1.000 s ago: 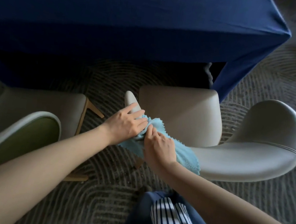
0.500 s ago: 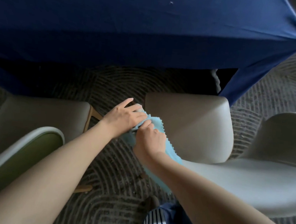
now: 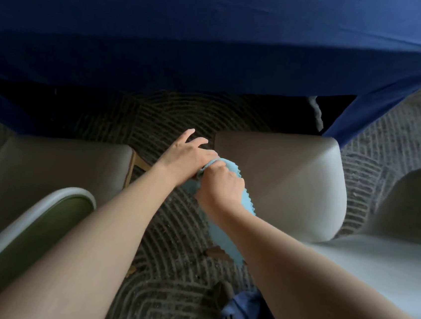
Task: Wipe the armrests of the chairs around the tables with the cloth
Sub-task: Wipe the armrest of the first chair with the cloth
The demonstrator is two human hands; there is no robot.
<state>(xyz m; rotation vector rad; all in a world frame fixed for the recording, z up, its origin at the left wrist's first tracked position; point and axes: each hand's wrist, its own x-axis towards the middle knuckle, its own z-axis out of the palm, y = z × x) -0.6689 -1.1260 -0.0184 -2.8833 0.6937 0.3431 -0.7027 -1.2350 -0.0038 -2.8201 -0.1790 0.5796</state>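
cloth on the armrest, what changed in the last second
The right hand slid forward along the armrest, bunching the blue cloth up to its tip, which was bare and is now covered. Its fingers now curl round the cloth. The left hand stayed at the tip with its fingers out, and the grey chair stayed put.

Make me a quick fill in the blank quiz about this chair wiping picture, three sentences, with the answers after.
1. The cloth is light ____.
2. The left hand touches the cloth, while the ____ is fisted around it.
3. The chair back at the lower left is lined in ____.

Missing words: blue; right hand; green.
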